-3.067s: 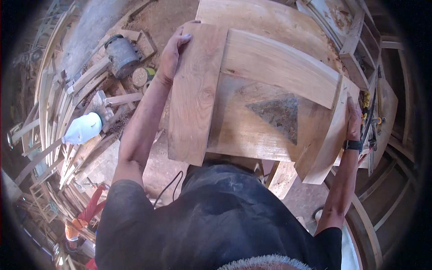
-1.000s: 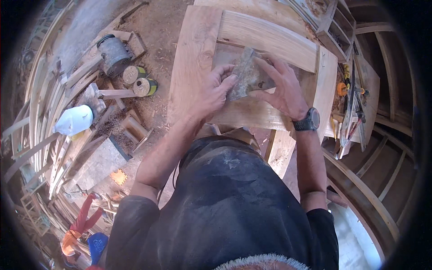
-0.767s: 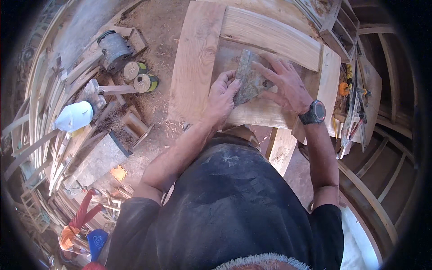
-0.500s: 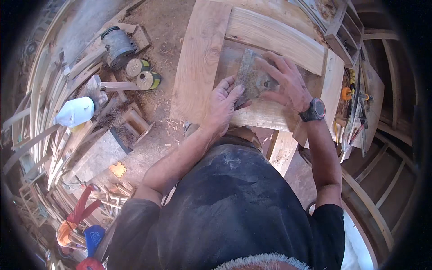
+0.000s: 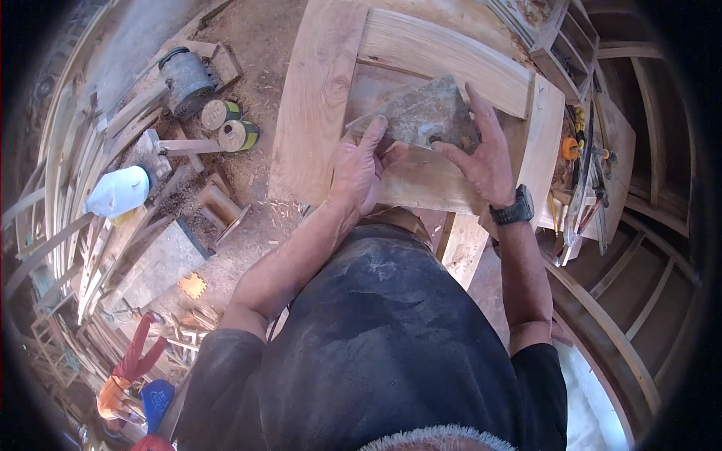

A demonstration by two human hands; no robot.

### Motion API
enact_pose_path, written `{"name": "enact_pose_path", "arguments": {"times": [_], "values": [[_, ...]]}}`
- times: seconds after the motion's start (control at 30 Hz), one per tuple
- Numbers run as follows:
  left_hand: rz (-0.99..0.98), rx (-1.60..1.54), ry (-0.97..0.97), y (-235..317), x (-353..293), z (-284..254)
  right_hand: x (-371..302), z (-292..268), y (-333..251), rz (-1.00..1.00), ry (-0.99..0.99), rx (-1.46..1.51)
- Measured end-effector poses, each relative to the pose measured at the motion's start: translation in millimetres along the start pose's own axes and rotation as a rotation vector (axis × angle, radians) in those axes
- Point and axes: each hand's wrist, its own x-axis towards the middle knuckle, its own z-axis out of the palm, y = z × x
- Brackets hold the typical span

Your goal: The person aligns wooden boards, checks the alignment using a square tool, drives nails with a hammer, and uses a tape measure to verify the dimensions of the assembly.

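A flat, mottled grey-green plate (image 5: pixel 425 113), worn-looking, is tilted above a wooden panelled frame (image 5: pixel 312 113). I cannot tell exactly what the plate is. A small dark hole shows near its lower edge. My left hand (image 5: pixel 357 169) grips its left end, thumb on top and fingers curled beneath. My right hand (image 5: pixel 487 161), below a black wristwatch (image 5: pixel 516 204), curves round the plate's right end. Its thumb lies by the hole and its fingers stretch along the far side. The plate hides part of the frame's recessed panel.
Two tins (image 5: pixel 239 135) and a grey metal canister (image 5: pixel 186 81) stand on the shaving-strewn floor at left. A white jug (image 5: pixel 119 189) sits near stacked wood strips. Orange-handled tools (image 5: pixel 571 148) lie at right, beside a wooden crate (image 5: pixel 560 56). A person in red trousers (image 5: pixel 138 352) is at lower left.
The plate has turned and tilted, so its broad face now spreads to the right. My right hand has come down from over it to its right end. The view has shifted slightly.
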Motion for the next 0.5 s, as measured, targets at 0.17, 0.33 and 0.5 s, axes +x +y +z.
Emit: {"name": "enact_pose_path", "arguments": {"times": [0.17,0.33,0.5], "values": [[-0.011,0.155,0.012,-5,8,5,-12,12,16,0.013,0.021,0.066],[0.029,0.265,0.036,-6,14,2,-4,3,8,0.333,-0.082,0.318],[0.028,0.302,-0.002,-5,15,0,-2,10,24,0.235,-0.022,0.205]]}}
